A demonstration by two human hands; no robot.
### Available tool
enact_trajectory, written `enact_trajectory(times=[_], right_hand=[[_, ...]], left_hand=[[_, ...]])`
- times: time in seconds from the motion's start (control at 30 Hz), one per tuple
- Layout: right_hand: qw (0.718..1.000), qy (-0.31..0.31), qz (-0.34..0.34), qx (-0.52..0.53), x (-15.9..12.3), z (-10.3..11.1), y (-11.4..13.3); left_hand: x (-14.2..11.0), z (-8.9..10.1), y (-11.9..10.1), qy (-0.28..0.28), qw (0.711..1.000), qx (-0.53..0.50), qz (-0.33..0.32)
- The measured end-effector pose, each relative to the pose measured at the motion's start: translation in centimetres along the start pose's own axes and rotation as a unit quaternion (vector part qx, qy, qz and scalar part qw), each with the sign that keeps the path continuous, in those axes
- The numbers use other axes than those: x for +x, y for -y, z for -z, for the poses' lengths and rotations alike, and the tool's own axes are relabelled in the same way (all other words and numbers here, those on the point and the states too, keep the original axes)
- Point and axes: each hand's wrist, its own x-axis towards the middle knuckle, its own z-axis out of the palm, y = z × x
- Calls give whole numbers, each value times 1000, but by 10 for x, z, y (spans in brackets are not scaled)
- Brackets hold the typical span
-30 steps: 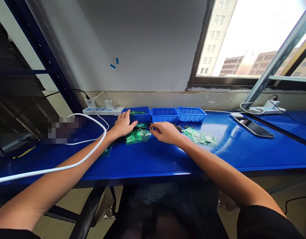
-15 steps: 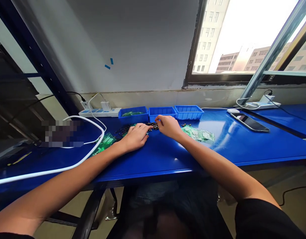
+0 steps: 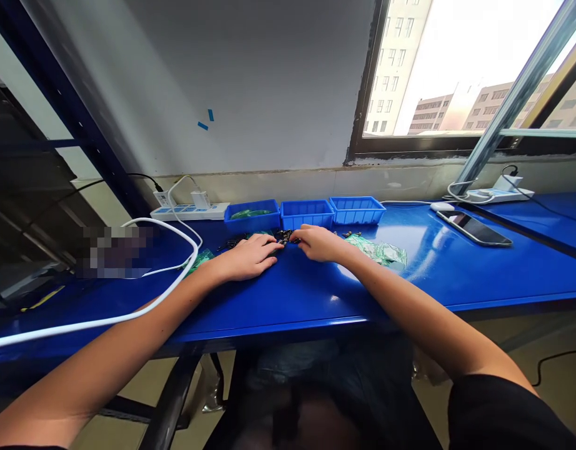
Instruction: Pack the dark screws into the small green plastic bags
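Note:
A pile of small dark parts with brassy glints (image 3: 284, 236) lies on the blue table, too small to name. My left hand (image 3: 251, 257) rests palm down at the pile's near left side, fingers stretched out and thumb apart, touching the parts. From the right, my right hand (image 3: 318, 242) reaches to the same pile. Its fingers are bent together at the parts, and whatever is between the tips is hidden. Green-and-clear plastic packets (image 3: 379, 251) lie right of my right hand, with a few small parts beside them. Another green packet (image 3: 201, 259) shows behind my left forearm.
Three blue bins stand behind the pile: the left bin (image 3: 251, 224) holds green packets, beside a middle bin (image 3: 307, 215) and a right bin (image 3: 358, 212). A white cable (image 3: 194, 250) loops over my left forearm. A phone (image 3: 475, 228) lies at the right; a power strip (image 3: 213, 212) sits behind.
My right hand has come down and slightly nearer, its fingers now at the pile. The left hand has shifted a little to the left, with its fingers flatter.

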Motion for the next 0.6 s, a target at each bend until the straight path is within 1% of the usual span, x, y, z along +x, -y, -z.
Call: enact_trajectory(times=[0.03, 0.1, 0.23, 0.3, 0.4, 0.47, 0.6], right_hand=[[999, 25, 19, -9, 0, -2, 3], [998, 48, 39, -15, 1, -4, 9], [998, 51, 49, -3, -2, -4, 17], [998, 39, 41, -7, -3, -3, 17], [999, 24, 6, -26, -4, -3, 13], [999, 31, -9, -30, -4, -3, 10], [999, 36, -14, -34, -4, -2, 11]], left_hand=[[-1, 0, 0, 6, 1000, 4, -2], [-2, 2, -1, 20, 1000, 10, -2], [-4, 2, -1, 33, 999, 16, 0], [-4, 2, -1, 30, 999, 15, -5], [-5, 2, 0, 31, 999, 11, -7], [-5, 2, -1, 37, 999, 8, -7], [-7, 4, -3, 47, 999, 11, -7]])
